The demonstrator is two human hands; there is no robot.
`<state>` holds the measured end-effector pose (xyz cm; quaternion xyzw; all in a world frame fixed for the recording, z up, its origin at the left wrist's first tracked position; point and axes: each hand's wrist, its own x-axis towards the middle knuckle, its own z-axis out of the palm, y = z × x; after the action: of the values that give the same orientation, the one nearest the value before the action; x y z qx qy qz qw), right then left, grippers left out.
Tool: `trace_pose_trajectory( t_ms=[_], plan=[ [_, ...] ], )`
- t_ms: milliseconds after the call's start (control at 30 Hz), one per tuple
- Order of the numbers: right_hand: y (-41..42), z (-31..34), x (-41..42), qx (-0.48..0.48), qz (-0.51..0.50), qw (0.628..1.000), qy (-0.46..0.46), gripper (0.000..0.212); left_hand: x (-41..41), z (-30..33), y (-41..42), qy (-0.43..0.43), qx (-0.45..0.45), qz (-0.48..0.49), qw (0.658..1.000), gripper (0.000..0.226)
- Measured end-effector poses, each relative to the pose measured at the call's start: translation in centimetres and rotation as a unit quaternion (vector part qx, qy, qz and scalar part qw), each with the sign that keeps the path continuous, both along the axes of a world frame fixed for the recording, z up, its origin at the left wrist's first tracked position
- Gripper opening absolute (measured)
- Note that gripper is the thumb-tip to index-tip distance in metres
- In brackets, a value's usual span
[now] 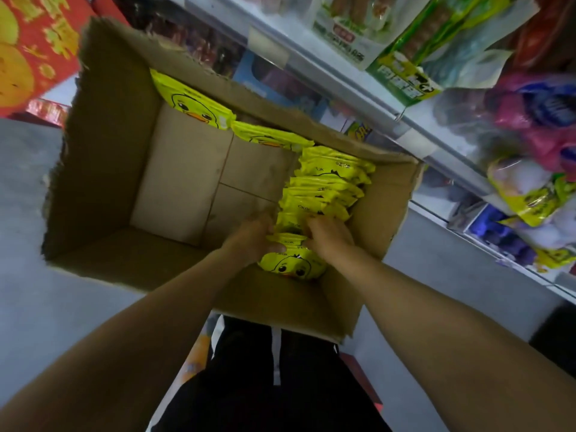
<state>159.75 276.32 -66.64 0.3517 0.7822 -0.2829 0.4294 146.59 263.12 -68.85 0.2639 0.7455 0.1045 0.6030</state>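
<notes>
Left hand (253, 241) and right hand (328, 236) clasp the yellow duck packets (291, 260) squeezed between them

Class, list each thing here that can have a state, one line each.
cardboard box: open, partly filled.
packet row: standing on edge along the right wall.
near packets: gripped between both hands.
far packets: leaning against the far wall.
left hand: grips near packets.
right hand: grips near packets.

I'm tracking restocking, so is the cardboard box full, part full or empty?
Part full: yellow duck packets line the far and right sides of the cardboard box, and its bare bottom shows at left.
</notes>
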Motion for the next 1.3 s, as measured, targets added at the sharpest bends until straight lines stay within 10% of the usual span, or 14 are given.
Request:
trace_pose_trajectory(
  t_ms=[333, 600, 833, 1067, 1300],
  plan=[
    [6.4, 2.2, -0.9, -0.100, -0.229, 0.952, 0.177, 0.007, 0.6, -1.3, 0.9, 0.052, -0.004, 0.163, 0.985, 0.067],
    [7.2, 2.4, -2.0, 0.040, -0.313, 0.915, 0.252, 0.028, 2.8, -2.2, 1.0, 0.048, -0.021, 0.089, 0.995, 0.070],
    [6.1, 2.6, -0.4, -0.064, -0.476, 0.848, 0.225, 0.083, 4.5, -1.8, 1.3, 0.043, -0.120, -0.060, 0.990, 0.089],
    [5.4, 6.8, 0.8, -0.053, -0.496, 0.828, 0.256, 0.084, 2.8, 0.7, 0.8, -0.030, -0.057, -0.095, 0.993, 0.052],
    [3.8, 13.2, 3.5, -0.074, -0.563, 0.756, 0.326, 0.061, 0.8, 7.4, 0.0, -0.158, -0.055, 0.112, 0.979, 0.035]
  ],
)
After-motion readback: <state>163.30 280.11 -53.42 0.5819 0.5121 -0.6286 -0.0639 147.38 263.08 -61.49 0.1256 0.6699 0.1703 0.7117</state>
